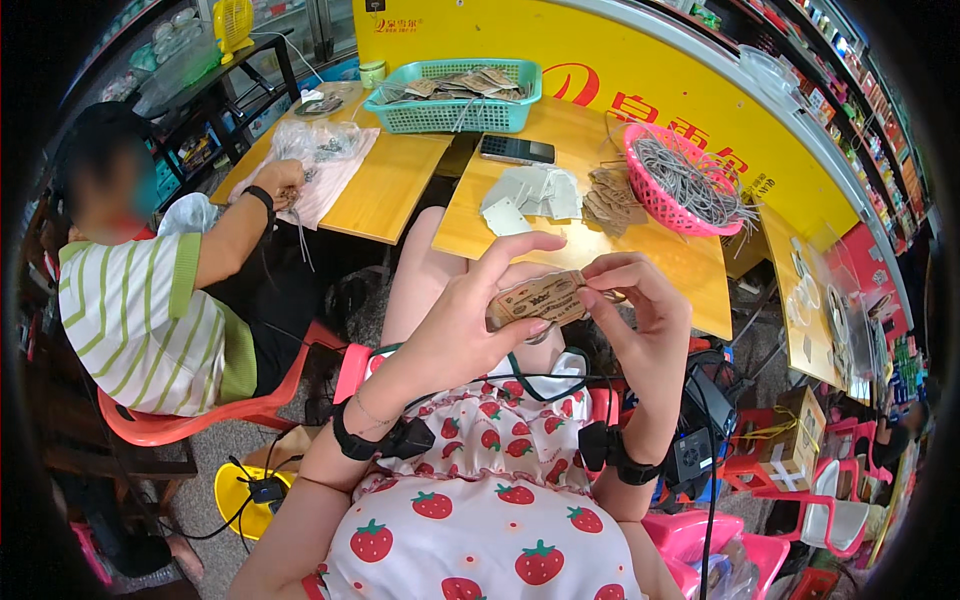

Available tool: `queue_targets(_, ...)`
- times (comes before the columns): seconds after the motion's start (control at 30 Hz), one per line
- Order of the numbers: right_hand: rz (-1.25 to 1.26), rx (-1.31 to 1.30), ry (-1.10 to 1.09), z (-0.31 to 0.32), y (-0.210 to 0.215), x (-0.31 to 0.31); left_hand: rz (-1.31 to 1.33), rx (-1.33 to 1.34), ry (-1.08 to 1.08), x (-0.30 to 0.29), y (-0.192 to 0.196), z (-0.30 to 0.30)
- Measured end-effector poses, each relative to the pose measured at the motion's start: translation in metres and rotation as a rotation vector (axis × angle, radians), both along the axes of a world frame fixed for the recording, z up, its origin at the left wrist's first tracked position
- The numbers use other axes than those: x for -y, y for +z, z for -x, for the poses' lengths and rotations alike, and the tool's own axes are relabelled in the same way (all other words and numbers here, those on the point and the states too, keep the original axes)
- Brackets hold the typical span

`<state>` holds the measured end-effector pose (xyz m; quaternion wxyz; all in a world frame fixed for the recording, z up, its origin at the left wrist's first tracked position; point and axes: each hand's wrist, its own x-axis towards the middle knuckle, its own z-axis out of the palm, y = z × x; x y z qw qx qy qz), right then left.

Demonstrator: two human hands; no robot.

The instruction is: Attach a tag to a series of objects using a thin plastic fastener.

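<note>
Head view:
- Left grip (468, 318): thumb and fingers closed on the left end of the brown card (538, 300).
- Right grip (640, 312): thumb and fingertips pinched together on its right end.
- Brown card, position: between your two hands, in front of you, seen against the near edge of the worktop (680, 275).
- Edges and room: a dark gap parts your worktop from the left worktop (392, 190); the pink basket (672, 205) stands near your right edge.
- Materials: printed brown card, thin and flat; white cards (535, 190), smooth, loosely piled; brown stack (612, 200) just beside them; grey cords (690, 172), coiled in pink perforated plastic; teal basket (450, 118), latticed, holding brown pieces.
- Surface and room: yellowish wood-grain worktop, dark handset (517, 150) upon it; yellow panel (600, 60) behind; seated co-worker (150, 310) at your left.
</note>
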<state>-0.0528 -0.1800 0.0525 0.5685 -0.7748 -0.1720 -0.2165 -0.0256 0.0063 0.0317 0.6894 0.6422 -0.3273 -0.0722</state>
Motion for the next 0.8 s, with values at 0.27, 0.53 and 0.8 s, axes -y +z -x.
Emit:
queue_targets(0.27, 0.037, 0.028, -0.049, -0.003, -0.006, 0.003, -0.249, 0.326, 0.099, -0.004, 0.002, -0.001)
queue_targets(0.53, 0.038, 0.356, -0.303, 0.000, 0.003, -0.009, 0.051, 0.096, 0.096, 0.004, -0.002, -0.006)
queue_targets(0.8, 0.186, 0.165, -0.057, 0.010, 0.012, -0.016, 0.263, -0.003, 0.091, -0.001, 0.000, -0.006)
